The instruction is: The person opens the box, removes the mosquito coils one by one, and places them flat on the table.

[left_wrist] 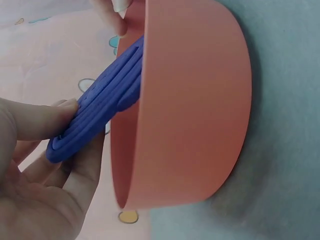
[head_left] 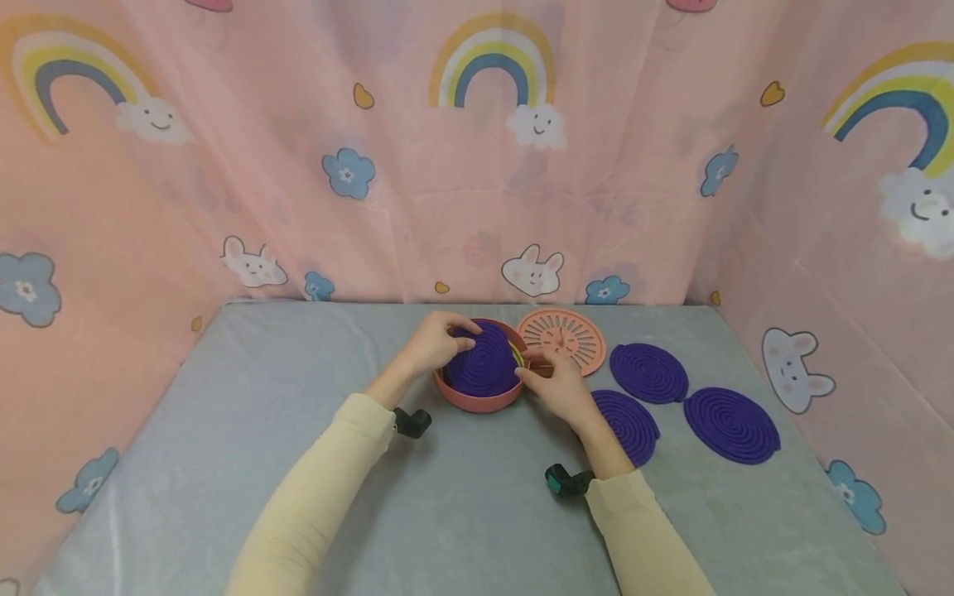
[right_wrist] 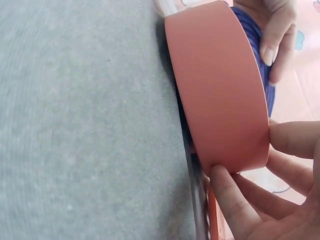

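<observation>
A purple spiral mosquito coil (head_left: 483, 368) lies tilted in the mouth of a round pink box (head_left: 477, 404). My left hand (head_left: 436, 341) pinches the coil's edge between thumb and fingers. In the left wrist view, the coil (left_wrist: 100, 102) slants over the rim, its far part inside the box (left_wrist: 195, 100). At the right side of the box, my right hand (head_left: 559, 387) grips the wall, the thumb at the rim and a fingertip lower down in the right wrist view. A yellow strip (head_left: 517, 354) shows inside the box beside the coil; the box floor is hidden.
Behind the right hand lies a slotted pink lid (head_left: 589, 335). Three more purple coils lie at the right: one at the back (head_left: 648, 372), one farther right (head_left: 732, 425), and one partly behind the right forearm (head_left: 629, 426). A patterned pink curtain (head_left: 477, 215) borders the grey table (head_left: 298, 372).
</observation>
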Motion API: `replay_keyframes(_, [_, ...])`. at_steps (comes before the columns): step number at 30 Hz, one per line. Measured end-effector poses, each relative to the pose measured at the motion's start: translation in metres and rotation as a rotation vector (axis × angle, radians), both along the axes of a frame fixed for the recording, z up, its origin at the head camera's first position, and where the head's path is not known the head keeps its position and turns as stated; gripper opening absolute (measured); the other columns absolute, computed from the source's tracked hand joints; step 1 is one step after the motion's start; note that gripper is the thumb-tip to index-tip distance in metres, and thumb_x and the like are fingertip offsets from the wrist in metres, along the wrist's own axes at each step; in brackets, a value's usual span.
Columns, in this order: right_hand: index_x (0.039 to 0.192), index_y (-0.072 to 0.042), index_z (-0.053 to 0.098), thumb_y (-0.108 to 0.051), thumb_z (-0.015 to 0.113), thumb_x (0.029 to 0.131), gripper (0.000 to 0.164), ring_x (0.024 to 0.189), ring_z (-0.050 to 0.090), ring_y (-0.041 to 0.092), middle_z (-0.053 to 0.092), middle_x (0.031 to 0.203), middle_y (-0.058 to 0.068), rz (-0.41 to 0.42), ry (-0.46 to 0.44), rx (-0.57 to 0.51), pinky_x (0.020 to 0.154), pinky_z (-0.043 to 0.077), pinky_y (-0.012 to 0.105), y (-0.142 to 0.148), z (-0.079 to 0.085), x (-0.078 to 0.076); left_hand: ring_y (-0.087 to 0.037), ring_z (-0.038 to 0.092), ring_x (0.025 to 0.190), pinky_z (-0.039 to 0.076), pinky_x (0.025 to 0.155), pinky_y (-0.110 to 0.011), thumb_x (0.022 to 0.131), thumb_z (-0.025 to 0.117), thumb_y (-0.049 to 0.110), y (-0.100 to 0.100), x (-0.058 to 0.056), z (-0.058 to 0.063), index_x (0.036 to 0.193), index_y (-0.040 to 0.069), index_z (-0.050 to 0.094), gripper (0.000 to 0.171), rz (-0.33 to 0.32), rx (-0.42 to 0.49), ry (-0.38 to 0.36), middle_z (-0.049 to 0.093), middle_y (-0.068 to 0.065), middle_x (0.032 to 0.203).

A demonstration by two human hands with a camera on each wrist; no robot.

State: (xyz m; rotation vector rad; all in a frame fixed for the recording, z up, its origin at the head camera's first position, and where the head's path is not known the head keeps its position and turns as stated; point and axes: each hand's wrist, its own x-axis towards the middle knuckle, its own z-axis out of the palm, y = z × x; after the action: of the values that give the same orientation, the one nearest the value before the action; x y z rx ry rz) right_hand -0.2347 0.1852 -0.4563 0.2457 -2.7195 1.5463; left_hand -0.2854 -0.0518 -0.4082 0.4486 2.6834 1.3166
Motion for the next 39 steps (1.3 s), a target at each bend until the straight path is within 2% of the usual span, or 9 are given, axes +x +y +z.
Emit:
replay_keyframes(5, [0.131,-0.001,0.063,-0.018,0.071,0.097,0.039,0.119,0.061,0.040,0.062,0.132,0.024,-0.001,0.012,-0.012,0.100,0.049,0.053,0.001,0.000,-0.001,-0.028,0.063,0.108,0.053,0.089,-0.042,0.095,0.070,0.009,-0.008,0.002,0.011,0.114,0.012,0.077,0.021,0.026,0.013,0.011,0.064,-0.010,0.135])
replay_keyframes(9, [0.132,-0.002,0.062,-0.019,0.070,0.097,0.039,0.121,0.061,0.039,0.061,0.133,0.023,0.001,0.001,-0.014,0.101,0.048,0.053,0.000,0.000,-0.001,-0.023,0.063,0.093,0.053,0.077,-0.034,0.094,0.071,0.008,-0.016,0.004,0.016,0.114,0.011,0.077,0.021,0.037,0.036,0.030,0.064,-0.009,0.134])
replay_keyframes(13, [0.132,-0.003,0.063,-0.019,0.070,0.097,0.039,0.121,0.060,0.039,0.061,0.133,0.022,-0.003,-0.015,-0.024,0.102,0.048,0.053,-0.001,0.000,0.000,-0.021,0.064,0.091,0.052,0.073,-0.030,0.093,0.072,0.006,-0.026,0.005,0.022,0.114,0.010,0.078,0.022,0.044,0.080,0.058,0.064,-0.008,0.136])
replay_keyframes(17, [0.132,-0.003,0.063,-0.019,0.070,0.097,0.039,0.121,0.060,0.039,0.061,0.132,0.022,-0.008,-0.018,-0.024,0.102,0.048,0.053,-0.002,0.000,0.001,-0.021,0.063,0.089,0.051,0.070,-0.030,0.094,0.071,0.005,-0.036,0.008,0.028,0.115,0.011,0.077,0.023,0.064,0.113,0.054,0.061,-0.009,0.140])
replay_keyframes(20, [0.132,-0.003,0.063,-0.020,0.070,0.097,0.039,0.121,0.060,0.040,0.061,0.132,0.023,-0.010,-0.013,-0.016,0.102,0.048,0.053,-0.002,0.000,0.001,-0.024,0.064,0.094,0.052,0.072,-0.032,0.095,0.070,0.006,-0.043,0.010,0.033,0.116,0.011,0.076,0.023,0.081,0.117,0.048,0.061,-0.009,0.140])
replay_keyframes(24, [0.132,-0.003,0.063,-0.020,0.070,0.098,0.039,0.121,0.060,0.040,0.061,0.132,0.023,-0.012,-0.010,-0.009,0.102,0.048,0.053,-0.001,-0.001,0.000,-0.030,0.063,0.108,0.055,0.083,-0.040,0.095,0.069,0.006,-0.054,0.011,0.036,0.117,0.010,0.076,0.023,0.094,0.106,0.067,0.062,-0.010,0.138])
replay_keyframes(29, [0.132,-0.003,0.062,-0.020,0.070,0.098,0.039,0.122,0.059,0.039,0.062,0.132,0.022,-0.011,-0.014,-0.009,0.102,0.048,0.053,-0.001,-0.001,0.001,-0.035,0.060,0.114,0.054,0.092,-0.048,0.095,0.069,0.006,-0.067,0.013,0.039,0.118,0.008,0.075,0.024,0.125,0.094,0.077,0.063,-0.012,0.136])
replay_keyframes(35, [0.132,-0.004,0.063,-0.020,0.070,0.098,0.039,0.122,0.059,0.039,0.062,0.132,0.021,-0.013,-0.014,-0.009,0.102,0.048,0.053,-0.001,-0.002,0.001,-0.039,0.060,0.118,0.053,0.094,-0.051,0.095,0.069,0.005,-0.090,0.012,0.039,0.120,0.006,0.074,0.025,0.187,0.079,0.092,0.062,-0.017,0.137])
replay_keyframes(39, [0.133,-0.005,0.062,-0.022,0.070,0.098,0.039,0.122,0.059,0.038,0.061,0.133,0.021,-0.017,-0.019,0.002,0.102,0.048,0.053,0.000,-0.003,0.000,-0.039,0.061,0.118,0.054,0.094,-0.050,0.096,0.068,0.006,-0.106,0.012,0.036,0.122,0.005,0.073,0.026,0.235,0.099,0.070,0.059,-0.019,0.140])
